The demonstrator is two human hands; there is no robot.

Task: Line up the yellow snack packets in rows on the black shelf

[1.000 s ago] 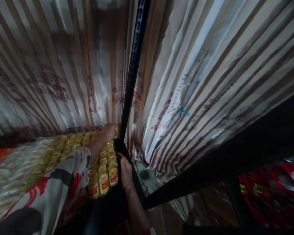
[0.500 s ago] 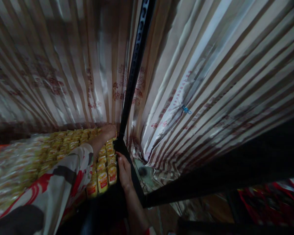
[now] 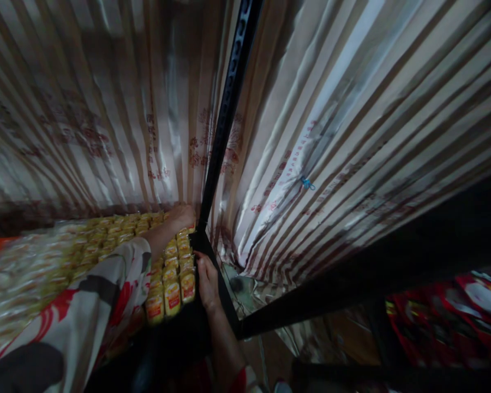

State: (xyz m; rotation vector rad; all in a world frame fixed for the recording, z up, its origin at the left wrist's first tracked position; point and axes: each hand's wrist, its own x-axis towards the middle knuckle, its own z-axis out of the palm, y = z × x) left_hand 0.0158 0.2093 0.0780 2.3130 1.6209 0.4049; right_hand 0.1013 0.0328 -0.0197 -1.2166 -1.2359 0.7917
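Observation:
In the head view, rows of small yellow wrapped packets with red labels cover a shelf at the lower left. My left hand reaches over them to the far right corner, beside the black post. It touches the packets at the back; its fingertips are hidden. Along the right edge of the rows, my right hand rests against the outermost packets and the dark shelf rim. Its fingers look stretched out, with nothing seen in them. A patterned sleeve covers much of the left forearm.
A black slotted post rises at the shelf corner. Striped curtains hang behind and to the right, with a blue tie on one. Clear-wrapped packets lie farther left. Red packages sit at the lower right.
My left hand has shifted very slightly at the back corner. The right hand stays almost in place. The view has tilted a little, showing more of the red packages.

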